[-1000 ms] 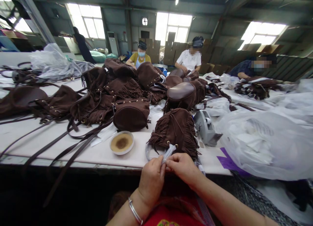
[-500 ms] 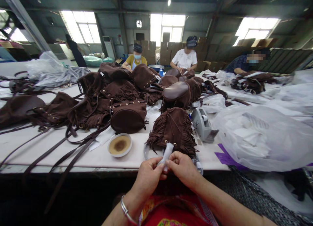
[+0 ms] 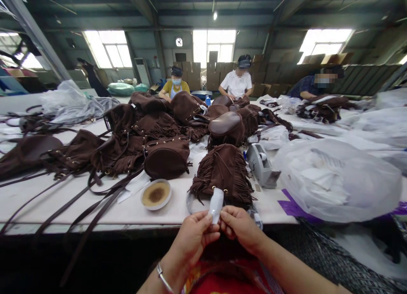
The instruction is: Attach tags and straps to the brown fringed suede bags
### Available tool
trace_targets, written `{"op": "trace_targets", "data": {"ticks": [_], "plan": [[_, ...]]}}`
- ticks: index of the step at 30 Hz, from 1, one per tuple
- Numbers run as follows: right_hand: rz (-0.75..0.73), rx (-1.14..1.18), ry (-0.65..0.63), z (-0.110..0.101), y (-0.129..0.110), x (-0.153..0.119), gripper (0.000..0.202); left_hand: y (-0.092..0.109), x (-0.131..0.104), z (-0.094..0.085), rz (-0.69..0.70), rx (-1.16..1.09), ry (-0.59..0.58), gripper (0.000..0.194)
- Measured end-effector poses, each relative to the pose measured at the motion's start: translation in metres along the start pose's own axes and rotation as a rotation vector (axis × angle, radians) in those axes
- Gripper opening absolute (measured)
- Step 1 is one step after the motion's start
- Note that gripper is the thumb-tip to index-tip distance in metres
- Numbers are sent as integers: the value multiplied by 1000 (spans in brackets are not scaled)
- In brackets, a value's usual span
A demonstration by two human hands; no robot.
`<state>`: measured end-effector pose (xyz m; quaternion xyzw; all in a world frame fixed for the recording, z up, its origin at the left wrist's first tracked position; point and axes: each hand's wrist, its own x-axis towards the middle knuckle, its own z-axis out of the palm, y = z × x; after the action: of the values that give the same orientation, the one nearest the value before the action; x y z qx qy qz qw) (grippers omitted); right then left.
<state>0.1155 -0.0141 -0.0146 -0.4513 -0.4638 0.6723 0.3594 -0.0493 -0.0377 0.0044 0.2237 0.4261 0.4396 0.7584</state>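
A brown fringed bag (image 3: 222,171) lies at the table's front edge, its gold eyelets towards me. From that end sticks out a white wrapped piece (image 3: 216,203). My left hand (image 3: 197,234) pinches its lower left side between thumb and fingers. My right hand (image 3: 238,226) has its fingertips closed on the lower right side of the same piece. Clear plastic-wrapped strap parts (image 3: 193,204) show beside the bag, partly hidden by it.
A round dish with tan paste (image 3: 156,194) stands left of the bag. Brown bags (image 3: 167,156) are heaped behind. At the right are a grey tape dispenser (image 3: 262,166) and a large plastic bag (image 3: 337,179). Several people work across the table.
The white piece now stands more upright, with more of its surface showing. My hands have moved slightly down and apart. The camera view has tilted up a little.
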Motion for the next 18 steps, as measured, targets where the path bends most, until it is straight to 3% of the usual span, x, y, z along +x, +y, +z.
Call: {"op": "trace_targets", "data": {"ticks": [6, 12, 15, 18], "plan": [[28, -176, 67, 4, -5, 1, 52, 8, 2, 5, 33, 328, -10, 51], [-133, -315, 90, 10, -16, -10, 30, 10, 26, 16, 122, 640, 167, 55], [-260, -437, 155, -6, -26, -24, 17, 4, 30, 18, 160, 673, 206, 53], [-333, -494, 339, -45, -32, -28, 18, -2, 29, 15, 176, 698, 223, 56]]}}
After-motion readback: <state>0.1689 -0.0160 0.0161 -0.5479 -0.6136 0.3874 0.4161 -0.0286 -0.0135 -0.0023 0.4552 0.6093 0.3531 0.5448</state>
